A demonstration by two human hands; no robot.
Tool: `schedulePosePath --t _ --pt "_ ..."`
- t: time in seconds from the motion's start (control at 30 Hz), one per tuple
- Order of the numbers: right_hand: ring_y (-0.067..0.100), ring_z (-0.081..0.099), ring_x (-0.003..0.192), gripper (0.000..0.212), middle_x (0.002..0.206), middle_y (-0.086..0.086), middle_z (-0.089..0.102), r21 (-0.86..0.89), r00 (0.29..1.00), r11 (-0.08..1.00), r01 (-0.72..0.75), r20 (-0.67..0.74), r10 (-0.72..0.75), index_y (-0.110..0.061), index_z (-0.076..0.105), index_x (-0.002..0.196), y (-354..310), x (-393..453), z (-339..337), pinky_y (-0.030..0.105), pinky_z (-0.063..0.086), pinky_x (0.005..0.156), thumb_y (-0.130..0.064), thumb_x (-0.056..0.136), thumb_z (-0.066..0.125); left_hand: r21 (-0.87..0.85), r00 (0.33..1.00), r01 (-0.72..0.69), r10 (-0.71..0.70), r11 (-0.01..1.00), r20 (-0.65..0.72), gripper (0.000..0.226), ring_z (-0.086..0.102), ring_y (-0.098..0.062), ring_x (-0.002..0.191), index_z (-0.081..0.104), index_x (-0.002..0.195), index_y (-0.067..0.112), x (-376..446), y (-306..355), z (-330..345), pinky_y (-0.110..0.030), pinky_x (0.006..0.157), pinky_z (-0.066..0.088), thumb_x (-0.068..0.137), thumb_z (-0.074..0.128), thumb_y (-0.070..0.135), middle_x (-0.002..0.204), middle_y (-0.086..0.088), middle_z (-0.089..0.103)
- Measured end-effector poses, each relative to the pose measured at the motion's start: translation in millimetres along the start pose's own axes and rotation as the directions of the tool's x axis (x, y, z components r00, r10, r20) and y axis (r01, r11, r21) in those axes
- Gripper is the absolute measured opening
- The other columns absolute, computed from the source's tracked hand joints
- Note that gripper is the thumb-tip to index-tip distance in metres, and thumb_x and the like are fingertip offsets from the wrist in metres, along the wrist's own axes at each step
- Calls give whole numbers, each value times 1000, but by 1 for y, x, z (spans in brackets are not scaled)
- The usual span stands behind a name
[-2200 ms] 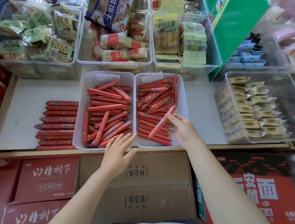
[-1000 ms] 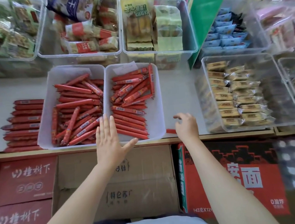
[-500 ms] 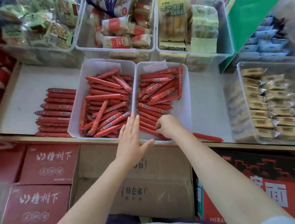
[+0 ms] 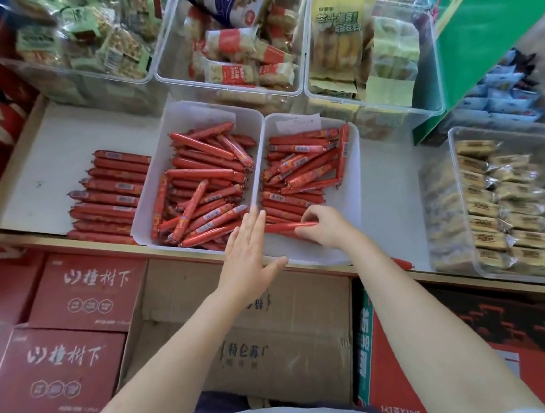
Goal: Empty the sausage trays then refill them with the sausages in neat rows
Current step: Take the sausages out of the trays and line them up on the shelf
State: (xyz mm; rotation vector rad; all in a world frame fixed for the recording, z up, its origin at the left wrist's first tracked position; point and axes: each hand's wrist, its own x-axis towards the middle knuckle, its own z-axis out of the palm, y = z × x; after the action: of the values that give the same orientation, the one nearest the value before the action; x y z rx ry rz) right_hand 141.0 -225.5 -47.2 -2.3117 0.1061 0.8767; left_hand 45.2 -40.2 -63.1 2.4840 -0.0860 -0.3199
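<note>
Red sausage (image 4: pixel 288 227) pinched, right hand (image 4: pixel 326 225)

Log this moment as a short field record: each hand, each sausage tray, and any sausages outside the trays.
left hand: flat, fingers straight, resting on the near rims where the two trays meet
right hand: pinching one sausage at the near end of the right tray
left tray: sausages heaped at mixed angles
right tray: partly filled, bare along its right side
shelf stack: sausages in rows left of the trays
loose sausage: on the shelf, right of the right tray
</note>
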Motion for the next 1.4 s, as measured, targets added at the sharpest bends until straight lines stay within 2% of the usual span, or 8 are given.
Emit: schedulePosePath --t 0.23,0.43,0.53,0.63,0.77,0.93,1.13,1.4 --pt "18 54 53 11 69 7 59 594 988 798 105 -155 -15 -7 56 104 10 -58 -48 28 47 51 -7 94 62 99 996 86 -84 991 -25 94 -20 -15 151 -3 159 15 3 17 3 -33 122 -14 95 54 52 165 -2 -15" --pt "20 66 79 3 82 4 66 937 923 201 285 -325 207 -15 62 95 43 -79 -85 37 54 75 -18 96 61 258 999 -35 30 966 22 84 -9 -16 153 18 159 15 9 29 16 -36 121 -17 90 17 62 167 -1 5" --pt "17 66 74 16 83 4 67 728 828 623 287 -515 220 -21 60 113 67 -64 -93 32 54 69 -30 101 53 296 998 -46 30 954 60 84 -5 -13 154 21 159 18 11 28 21 -40 120 -19 89 5 61 167 2 13" --pt "21 62 95 23 100 0 66 125 840 992 -5 -538 72 -30 64 118 98 -36 -79 37 50 83 -34 97 57 317 997 -40 16 948 77 81 -2 -11 154 24 158 20 11 27 22 -41 120 -20 90 4 60 165 5 18" --pt "31 55 115 29 118 7 61 -171 912 954 -247 -374 169 -34 66 124 125 -24 -43 39 43 96 -31 98 54 310 996 -39 11 950 93 81 2 -12 154 30 156 21 11 29 21 -40 119 -21 90 5 60 164 5 24" --pt "33 52 116 30 117 13 60 30 817 986 -164 -555 153 -15 68 119 114 -28 -29 37 41 96 -17 97 48 286 998 -40 25 957 54 72 19 -18 151 52 142 21 11 32 18 -41 121 -17 91 15 57 155 1 41" --pt "15 40 132 48 147 5 41 455 847 884 105 -507 160 -11 37 147 51 -15 -23 26 29 105 -36 106 33 175 982 -171 183 970 -54 19 64 -29 99 75 103 14 63 35 21 -44 89 50 88 66 22 101 -2 72" --pt "24 34 141 59 156 8 32 405 855 914 -9 -471 217 -15 26 153 52 1 -9 37 30 108 -48 105 26 307 982 -83 26 948 186 31 49 -27 114 72 119 23 116 30 34 -38 91 41 93 64 37 112 -2 58"
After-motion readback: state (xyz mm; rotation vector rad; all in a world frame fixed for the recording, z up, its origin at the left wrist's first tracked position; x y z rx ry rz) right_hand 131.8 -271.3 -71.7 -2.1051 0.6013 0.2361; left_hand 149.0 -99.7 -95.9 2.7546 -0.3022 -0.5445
